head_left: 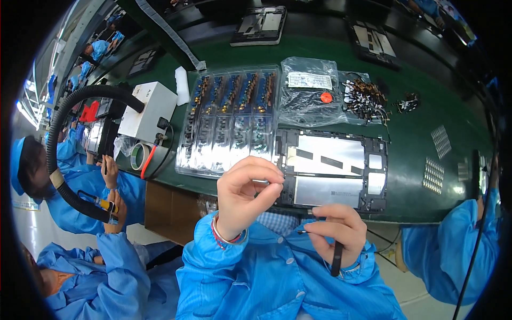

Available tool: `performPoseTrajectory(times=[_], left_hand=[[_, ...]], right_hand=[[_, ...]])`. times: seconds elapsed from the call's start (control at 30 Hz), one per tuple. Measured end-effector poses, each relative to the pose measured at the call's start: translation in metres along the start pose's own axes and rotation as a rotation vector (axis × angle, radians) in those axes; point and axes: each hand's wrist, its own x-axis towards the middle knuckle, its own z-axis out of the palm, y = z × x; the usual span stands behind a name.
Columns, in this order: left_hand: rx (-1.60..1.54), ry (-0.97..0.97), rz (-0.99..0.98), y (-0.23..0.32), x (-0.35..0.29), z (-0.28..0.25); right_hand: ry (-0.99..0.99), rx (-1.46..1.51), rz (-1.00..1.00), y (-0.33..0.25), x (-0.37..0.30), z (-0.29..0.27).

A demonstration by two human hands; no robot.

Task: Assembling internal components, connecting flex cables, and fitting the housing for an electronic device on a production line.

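My left hand [250,194] is raised in front of the table edge, thumb and forefinger pinched together around a small pale sliver, mostly hidden by the fingers. To its right, my right hand [338,232] is also closed in a pinch. A thin dark tip shows at its fingertips; what it belongs to is unclear. A black strip [336,258] shows below the palm by the wrist. Just beyond both hands lies an opened tablet-like device [328,191], with silver battery panels in a black frame, on the green table [410,154]. Neither hand visibly touches it.
Left of the device lies a clear tray [226,113] of small circuit boards. Behind are plastic bags [309,109] and a pile of small cables [368,96]. Sheets of small silver parts [433,175] lie right. A white box [146,109] with a black hose stands left. Co-workers sit either side.
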Motion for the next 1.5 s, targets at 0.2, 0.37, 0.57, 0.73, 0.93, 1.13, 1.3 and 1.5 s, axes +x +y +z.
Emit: performPoseTrajectory(times=[0.2,0.37,0.57,0.73,0.93,1.13,1.3,1.5], left_hand=[[-0.104,-0.084,-0.127,-0.001,-0.005,0.010],[-0.116,-0.107,-0.188,0.002,-0.010,0.015],[0.049,-0.077,-0.155,0.006,-0.010,0.020],[0.071,-0.092,-0.148,0.006,-0.010,0.018],[-0.102,-0.047,-0.240,0.005,-0.011,0.017],[-0.077,-0.063,-0.189,0.002,-0.012,0.019],[-0.031,-0.040,-0.202,0.005,-0.012,0.021],[0.086,-0.071,-0.143,0.009,-0.008,0.016]], right_hand=[[-0.066,0.070,-0.064,-0.001,0.015,0.004],[-0.065,-0.003,-0.094,-0.004,0.015,0.006],[-0.085,-0.056,-0.051,-0.005,0.013,0.005],[-0.021,-0.040,-0.051,-0.004,0.012,0.008],[-0.083,-0.058,-0.098,-0.003,0.009,0.003],[-0.087,-0.066,-0.100,-0.002,0.012,0.008],[-0.112,-0.079,-0.058,-0.002,0.012,0.007],[-0.095,-0.282,-0.151,0.006,0.010,0.009]])
